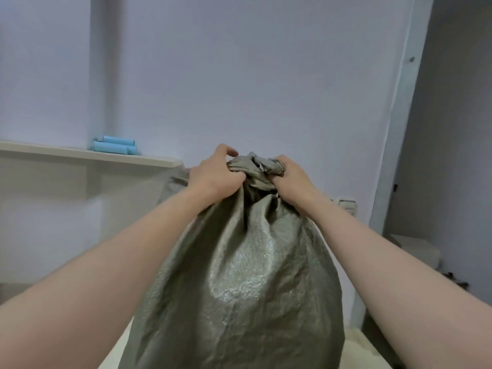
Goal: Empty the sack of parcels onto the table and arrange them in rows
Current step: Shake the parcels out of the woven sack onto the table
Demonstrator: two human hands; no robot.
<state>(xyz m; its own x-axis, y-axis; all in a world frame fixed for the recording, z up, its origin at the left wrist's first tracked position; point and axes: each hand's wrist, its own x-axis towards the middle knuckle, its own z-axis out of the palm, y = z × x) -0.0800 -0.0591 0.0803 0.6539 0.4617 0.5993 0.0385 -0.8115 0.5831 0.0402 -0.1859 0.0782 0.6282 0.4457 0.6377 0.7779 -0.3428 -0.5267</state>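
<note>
A big grey-green woven sack (239,283) stands upright in front of me, bulging and full, its top bunched together. My left hand (213,177) grips the bunched neck from the left. My right hand (290,177) grips the same neck from the right, fingers curled into the fabric. The sack hides whatever is inside it; no parcels show. A pale table surface (362,350) peeks out beneath the sack at the bottom edge.
A pale shelf (87,154) runs along the left wall with two light blue rolls (115,145) on it. A plain wall stands behind. On the right are a white door frame (394,129) and a dim side room with a low white box (415,249).
</note>
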